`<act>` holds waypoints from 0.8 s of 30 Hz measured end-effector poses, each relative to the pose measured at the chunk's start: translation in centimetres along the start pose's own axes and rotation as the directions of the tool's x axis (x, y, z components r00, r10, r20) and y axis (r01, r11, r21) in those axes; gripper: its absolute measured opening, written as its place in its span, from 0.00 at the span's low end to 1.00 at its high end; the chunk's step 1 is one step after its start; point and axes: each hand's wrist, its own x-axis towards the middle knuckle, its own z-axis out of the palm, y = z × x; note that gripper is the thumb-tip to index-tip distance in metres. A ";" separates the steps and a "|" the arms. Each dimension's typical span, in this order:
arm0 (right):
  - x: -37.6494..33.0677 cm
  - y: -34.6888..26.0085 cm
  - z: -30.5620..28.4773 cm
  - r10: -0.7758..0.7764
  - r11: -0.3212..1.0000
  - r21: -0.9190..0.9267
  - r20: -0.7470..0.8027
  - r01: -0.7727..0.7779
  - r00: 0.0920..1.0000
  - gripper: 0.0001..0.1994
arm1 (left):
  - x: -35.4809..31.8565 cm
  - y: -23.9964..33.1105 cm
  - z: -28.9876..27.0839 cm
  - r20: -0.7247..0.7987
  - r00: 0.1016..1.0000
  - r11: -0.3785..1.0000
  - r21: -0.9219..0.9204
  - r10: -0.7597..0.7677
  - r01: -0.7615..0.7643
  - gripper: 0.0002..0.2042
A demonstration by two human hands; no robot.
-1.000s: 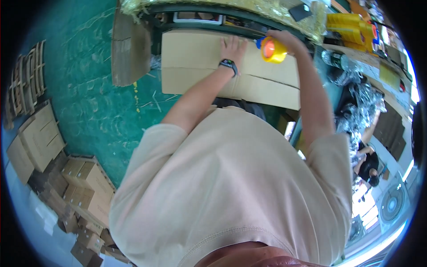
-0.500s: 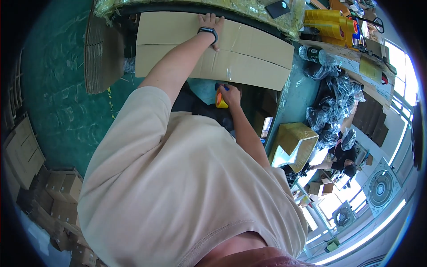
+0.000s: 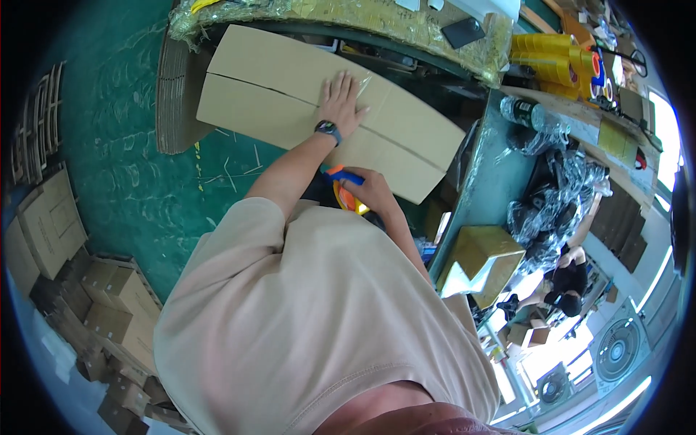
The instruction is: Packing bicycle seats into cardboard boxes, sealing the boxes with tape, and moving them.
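A long brown cardboard carton (image 3: 272,109) lies aslant before me, its flaps meeting in a seam along the top. Glossy clear tape shows near the middle of its far edge. My left hand (image 3: 339,101), with a dark watch on the wrist, rests flat on the carton top, fingers stretched across the seam. Close to the carton's near edge, my right hand (image 3: 373,190) grips a blue-and-orange tape dispenser (image 3: 338,175) loaded with a yellow roll. The dispenser's lower part is partly hidden by my shirt.
Flattened cardboard sheets (image 3: 172,101) stand left of the carton. A tape-covered bench (image 3: 406,32) runs behind it. On the right are a green table (image 3: 475,185), a yellowish box (image 3: 475,250), tape rolls (image 3: 544,58) and a bottle (image 3: 522,111). Another person (image 3: 567,279) works farther right.
The carton has turned, its right end swinging nearer to me. My left hand has shifted nearer and lies across the seam. My right hand has brought the tape dispenser nearer.
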 end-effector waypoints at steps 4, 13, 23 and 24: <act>-4.2 -3.1 -6.5 -0.029 0.997 -0.073 0.046 0.033 0.999 0.28 | -0.1 -1.2 0.0 -0.038 0.997 0.997 0.051 0.066 -0.064 0.42; -12.5 -5.7 -15.2 -0.556 0.829 -0.197 -0.400 0.524 0.729 0.29 | -3.1 1.1 -4.5 0.119 0.958 0.961 -0.051 -0.263 0.270 0.38; -7.8 -12.8 -10.4 -0.746 0.663 -0.145 -0.039 0.735 0.665 0.29 | -18.1 6.4 -27.6 0.179 0.940 -0.052 -0.984 -0.291 0.171 0.25; -6.7 -14.6 -9.4 -0.690 0.713 -0.138 0.033 0.687 0.723 0.28 | -18.0 4.2 -28.0 0.167 0.933 -0.064 -0.986 -0.319 0.155 0.25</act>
